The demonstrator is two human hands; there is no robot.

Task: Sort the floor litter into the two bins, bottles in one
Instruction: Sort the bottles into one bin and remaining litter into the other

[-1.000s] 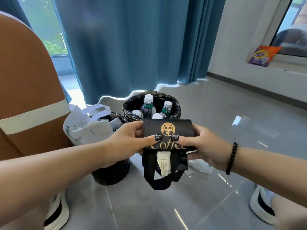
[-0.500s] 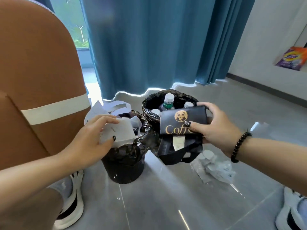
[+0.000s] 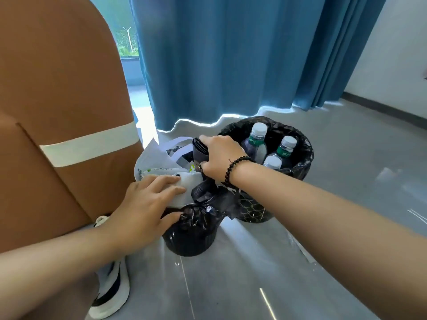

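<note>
Two black-lined bins stand side by side on the grey floor. The nearer left bin (image 3: 191, 236) is stuffed with white paper bags (image 3: 157, 162). The right bin (image 3: 300, 165) holds three upright water bottles (image 3: 256, 144) with pale caps. My right hand (image 3: 221, 155) is shut on the black coffee bag (image 3: 199, 150), which is folded and pressed down into the top of the left bin. My left hand (image 3: 147, 204) lies flat on the white paper at that bin's rim, thumb on the liner, fingers spread.
A brown cardboard box (image 3: 57, 135) with white tape stands tight against the left bin. Blue curtains (image 3: 231, 54) hang behind both bins. My white shoe (image 3: 111, 292) is on the floor at lower left. Grey floor extends to the right.
My right hand has carried the coffee bag left from in front of the bottle bin into the paper bin. My left hand has settled onto the white paper at the rim.
</note>
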